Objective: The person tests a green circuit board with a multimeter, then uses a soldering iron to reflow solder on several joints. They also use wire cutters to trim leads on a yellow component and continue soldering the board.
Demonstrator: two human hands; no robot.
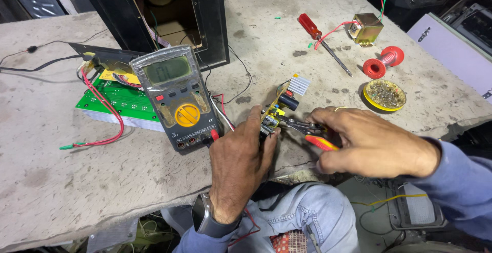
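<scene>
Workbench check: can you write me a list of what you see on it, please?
Surface: grey stone bench, stained.
Job's things: small circuit board; red-handled pliers nipping it.
Clutter: multimeter, green board, screwdriver, transformer, red spool, yellow dish.
Grips: left hand holds the board; right hand holds the pliers.
Cables: red wire.
Surroundings: black speaker box.

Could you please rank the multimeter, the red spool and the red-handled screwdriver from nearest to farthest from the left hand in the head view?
From the left hand:
1. Multimeter, just upper left.
2. Red-handled screwdriver, upper right.
3. Red spool, far right.
</scene>
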